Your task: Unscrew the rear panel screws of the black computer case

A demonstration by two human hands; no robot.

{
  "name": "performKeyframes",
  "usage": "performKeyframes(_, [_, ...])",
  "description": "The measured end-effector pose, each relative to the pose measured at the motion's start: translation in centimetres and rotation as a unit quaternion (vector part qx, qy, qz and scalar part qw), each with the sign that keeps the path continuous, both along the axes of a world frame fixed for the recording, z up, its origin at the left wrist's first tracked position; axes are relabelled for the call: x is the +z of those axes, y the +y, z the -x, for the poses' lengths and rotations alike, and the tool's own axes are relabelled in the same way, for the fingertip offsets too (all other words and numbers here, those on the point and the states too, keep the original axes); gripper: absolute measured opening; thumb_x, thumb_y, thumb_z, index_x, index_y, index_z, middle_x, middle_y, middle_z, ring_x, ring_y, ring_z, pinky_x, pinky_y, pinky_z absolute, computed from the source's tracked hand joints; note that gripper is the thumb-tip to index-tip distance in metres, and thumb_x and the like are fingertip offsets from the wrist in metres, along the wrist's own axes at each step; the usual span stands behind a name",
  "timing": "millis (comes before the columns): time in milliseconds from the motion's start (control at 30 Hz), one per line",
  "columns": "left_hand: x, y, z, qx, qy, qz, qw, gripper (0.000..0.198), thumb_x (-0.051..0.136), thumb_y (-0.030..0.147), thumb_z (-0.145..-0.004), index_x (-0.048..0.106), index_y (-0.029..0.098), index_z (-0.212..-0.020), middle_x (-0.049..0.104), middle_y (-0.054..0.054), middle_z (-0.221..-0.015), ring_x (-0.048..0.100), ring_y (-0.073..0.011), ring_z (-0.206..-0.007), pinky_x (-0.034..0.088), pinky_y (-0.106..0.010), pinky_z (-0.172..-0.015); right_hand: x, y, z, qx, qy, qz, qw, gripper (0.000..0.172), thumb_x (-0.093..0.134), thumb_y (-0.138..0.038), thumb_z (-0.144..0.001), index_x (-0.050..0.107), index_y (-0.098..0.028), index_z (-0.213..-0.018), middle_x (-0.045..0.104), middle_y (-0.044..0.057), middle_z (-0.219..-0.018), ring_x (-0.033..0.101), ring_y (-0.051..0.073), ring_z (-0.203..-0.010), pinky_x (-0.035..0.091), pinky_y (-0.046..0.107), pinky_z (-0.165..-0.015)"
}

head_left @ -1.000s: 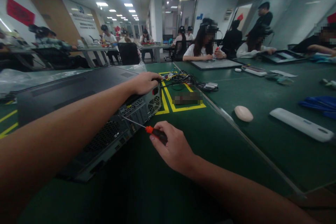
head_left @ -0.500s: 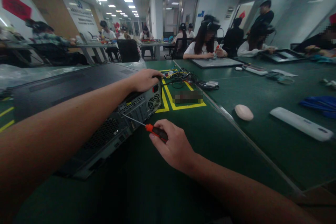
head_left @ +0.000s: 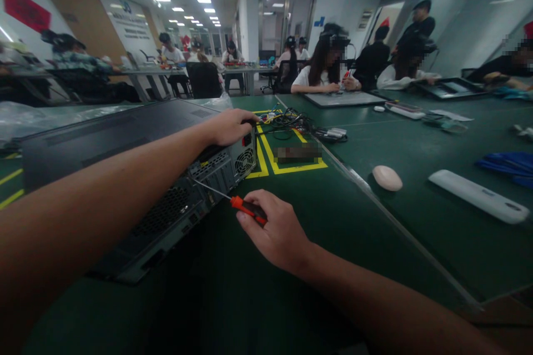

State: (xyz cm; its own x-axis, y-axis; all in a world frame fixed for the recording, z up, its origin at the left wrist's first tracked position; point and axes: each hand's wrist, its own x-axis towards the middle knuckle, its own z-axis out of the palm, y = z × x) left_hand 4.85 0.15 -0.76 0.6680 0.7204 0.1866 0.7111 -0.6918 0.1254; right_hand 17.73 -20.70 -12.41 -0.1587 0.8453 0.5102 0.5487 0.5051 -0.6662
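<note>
A black desktop computer case lies on its side on the green mat, its vented rear panel facing me. My left hand rests closed over the case's far top corner, pressing on it. My right hand grips a screwdriver with a red and black handle. Its thin metal shaft slants up and left, and the tip touches the rear panel near the upper edge.
A tangle of cables lies beyond the case inside yellow floor-tape markings. A pale oval mouse and a white bar-shaped device lie to the right. Several other people work at tables further back. Clear plastic wrap lies at left.
Almost nothing differs. My right hand with the screwdriver has shifted very slightly; the tip stays at the rear panel. My left hand keeps its hold on the case.
</note>
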Motion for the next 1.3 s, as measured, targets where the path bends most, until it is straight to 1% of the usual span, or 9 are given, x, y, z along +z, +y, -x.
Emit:
performKeyframes(200, [-0.3, 0.9, 0.2, -0.021, -0.059, 0.025, 0.998, 0.055, 0.041, 0.030, -0.092, 0.074, 0.021, -0.135, 0.075, -0.009, -0.135, 0.067, -0.0284, -0.122, 0.046, -0.040, -0.113, 0.1, 0.0, -0.2, 0.006, -0.014, 0.004, 1.000, 0.022, 0.054, -0.033, -0.104, 0.070, -0.018, -0.106, 0.071, 0.006, -0.093, 0.065, 0.020, -0.082, 0.049, 0.034, -0.076])
performKeyframes(300, [-0.3, 1.2, 0.4, -0.015, -0.095, 0.034, 0.995, 0.055, 0.041, 0.028, -0.090, 0.077, 0.020, -0.131, 0.079, -0.008, -0.125, 0.070, -0.0260, -0.114, 0.048, -0.037, -0.109, 0.1, 0.0, -0.2, 0.013, -0.012, 0.009, 1.000, 0.024, 0.050, -0.033, -0.106, 0.069, -0.019, -0.112, 0.072, 0.007, -0.098, 0.066, 0.020, -0.085, 0.051, 0.035, -0.078])
performKeyframes(400, [-0.2, 1.2, 0.5, 0.009, -0.106, 0.041, 0.994, 0.055, 0.044, 0.026, -0.087, 0.078, 0.019, -0.129, 0.081, -0.007, -0.116, 0.071, -0.0245, -0.105, 0.051, -0.034, -0.103, 0.0, -0.1, -0.1, 0.018, 0.002, 0.017, 1.000, 0.027, 0.060, -0.036, -0.101, 0.063, -0.020, -0.123, 0.074, 0.009, -0.107, 0.068, 0.022, -0.090, 0.053, 0.038, -0.084])
performKeyframes(467, [-0.1, 1.2, 0.6, 0.018, -0.106, 0.040, 0.993, 0.054, 0.045, 0.025, -0.085, 0.079, 0.020, -0.127, 0.082, -0.007, -0.112, 0.072, -0.0245, -0.101, 0.053, -0.035, -0.100, 0.0, -0.1, 0.0, 0.016, 0.006, 0.028, 0.999, 0.032, 0.067, -0.036, -0.095, 0.060, -0.021, -0.123, 0.074, 0.008, -0.108, 0.068, 0.021, -0.087, 0.054, 0.038, -0.084])
performKeyframes(633, [0.0, 0.9, 0.6, 0.017, -0.108, 0.028, 0.994, 0.054, 0.047, 0.026, -0.085, 0.079, 0.019, -0.128, 0.083, -0.007, -0.102, 0.073, -0.0250, -0.097, 0.054, -0.039, -0.098, -0.3, 0.1, -0.1, 0.013, 0.007, 0.015, 1.000, 0.019, 0.061, -0.025, -0.095, 0.058, -0.022, -0.113, 0.072, 0.007, -0.103, 0.066, 0.020, -0.084, 0.053, 0.037, -0.081])
performKeyframes(767, [0.0, 0.7, 0.5, 0.020, -0.118, 0.028, 0.992, 0.054, 0.047, 0.030, -0.088, 0.077, 0.016, -0.131, 0.083, -0.009, -0.104, 0.073, -0.0256, -0.098, 0.054, -0.038, -0.097, -0.1, 0.1, -0.1, 0.018, 0.002, 0.021, 1.000, 0.011, 0.057, -0.020, -0.096, 0.058, -0.023, -0.107, 0.071, 0.005, -0.099, 0.065, 0.019, -0.081, 0.051, 0.035, -0.078])
performKeyframes(900, [0.1, 0.6, 0.4, 0.024, -0.119, 0.029, 0.992, 0.053, 0.046, 0.030, -0.090, 0.078, 0.018, -0.130, 0.083, -0.008, -0.105, 0.073, -0.0250, -0.099, 0.054, -0.036, -0.097, 0.0, 0.0, -0.2, 0.020, -0.001, 0.025, 0.999, 0.011, 0.057, -0.020, -0.097, 0.058, -0.023, -0.107, 0.070, 0.004, -0.098, 0.064, 0.019, -0.080, 0.050, 0.034, -0.077])
performKeyframes(1033, [0.0, 0.6, 0.4, 0.023, -0.112, 0.030, 0.993, 0.053, 0.044, 0.028, -0.090, 0.078, 0.016, -0.129, 0.083, -0.008, -0.100, 0.074, -0.0244, -0.095, 0.054, -0.036, -0.096, 0.0, 0.1, -0.2, 0.024, 0.003, 0.021, 0.999, 0.011, 0.057, -0.019, -0.097, 0.058, -0.023, -0.106, 0.070, 0.004, -0.096, 0.064, 0.018, -0.078, 0.050, 0.034, -0.077])
performKeyframes(1300, [-0.1, 0.8, 0.5, 0.019, -0.127, 0.048, 0.991, 0.051, 0.048, 0.020, -0.085, 0.081, 0.020, -0.123, 0.084, -0.006, -0.099, 0.074, -0.0236, -0.094, 0.055, -0.036, -0.095, 0.0, 0.1, -0.2, 0.026, 0.001, 0.025, 0.999, 0.010, 0.058, -0.020, -0.097, 0.058, -0.023, -0.107, 0.070, 0.004, -0.098, 0.064, 0.018, -0.080, 0.051, 0.034, -0.077])
